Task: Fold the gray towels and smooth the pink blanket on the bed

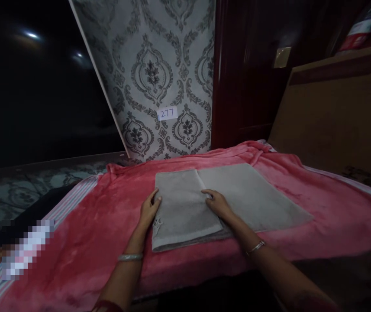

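The work appears to be at a folding step: the grey cloth (185, 203) lies on the pink blanket (101, 216), its left part doubled over in layers while the right part lies spread in a single flat sheet, as far as can be told. The left hand (149, 209) touches the folded left edge, and the right hand (218, 203) is at the free edge of the upper layer. Each grip looks narrow, thumb near forefinger; whether either pinches fabric cannot be told. Any further move calls for light, even contact, keeping the layers aligned and the single sheet unwrinkled.
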Available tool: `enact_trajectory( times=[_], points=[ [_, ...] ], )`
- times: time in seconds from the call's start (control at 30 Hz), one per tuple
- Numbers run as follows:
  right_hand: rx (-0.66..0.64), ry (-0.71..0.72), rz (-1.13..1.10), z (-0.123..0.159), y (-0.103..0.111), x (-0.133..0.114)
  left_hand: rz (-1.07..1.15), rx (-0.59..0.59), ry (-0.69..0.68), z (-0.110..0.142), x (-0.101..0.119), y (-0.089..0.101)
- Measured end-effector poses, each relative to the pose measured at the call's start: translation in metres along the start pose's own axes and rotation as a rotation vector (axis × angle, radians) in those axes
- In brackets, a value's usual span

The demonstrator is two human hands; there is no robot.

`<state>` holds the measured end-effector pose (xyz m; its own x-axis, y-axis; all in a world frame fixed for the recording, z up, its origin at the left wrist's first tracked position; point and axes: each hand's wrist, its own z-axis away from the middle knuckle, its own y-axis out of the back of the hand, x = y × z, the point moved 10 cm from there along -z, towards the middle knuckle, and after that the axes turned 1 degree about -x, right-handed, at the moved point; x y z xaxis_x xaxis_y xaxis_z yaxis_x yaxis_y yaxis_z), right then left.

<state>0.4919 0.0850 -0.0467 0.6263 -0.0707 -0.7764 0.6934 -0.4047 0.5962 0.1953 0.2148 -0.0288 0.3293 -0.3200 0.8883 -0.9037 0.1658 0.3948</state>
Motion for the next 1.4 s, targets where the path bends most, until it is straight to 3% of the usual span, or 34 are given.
enact_trajectory(
  times=[0.17,0.27,0.37,0.57,0.77,0.87,1.0,1.17,1.3,1.4],
  points=[
    [-0.044,0.063,0.006,-0.009,0.001,-0.016,0.01,-0.024,0.015,0.004,0.0,-0.001],
    [0.021,0.097,0.003,-0.012,0.011,-0.018,0.004,-0.03,0.001,0.007,0.002,-0.002],
    [0.079,0.066,0.018,-0.013,0.02,-0.007,-0.044,-0.031,-0.022,0.008,0.006,-0.004],
    [0.003,0.006,0.013,-0.007,0.015,0.011,-0.165,0.039,0.02,0.009,0.006,0.001],
    [-0.007,0.035,-0.004,0.001,0.017,0.005,-0.067,0.037,0.02,0.01,-0.001,0.001],
    [0.017,0.077,-0.021,0.002,0.021,0.004,0.066,-0.026,0.038,0.011,-0.004,-0.008],
    [0.027,0.021,-0.01,0.001,0.023,0.014,0.2,-0.087,0.096,0.013,-0.008,-0.02],
    [-0.065,-0.008,0.004,-0.004,0.019,0.02,0.242,-0.036,0.15,0.014,-0.016,-0.015],
    [-0.055,-0.016,0.007,-0.017,0.027,0.019,0.267,-0.061,0.226,-0.001,-0.025,-0.018],
    [-0.044,-0.073,0.073,-0.036,0.031,0.016,0.237,-0.085,0.275,-0.029,-0.03,-0.023]
  ],
)
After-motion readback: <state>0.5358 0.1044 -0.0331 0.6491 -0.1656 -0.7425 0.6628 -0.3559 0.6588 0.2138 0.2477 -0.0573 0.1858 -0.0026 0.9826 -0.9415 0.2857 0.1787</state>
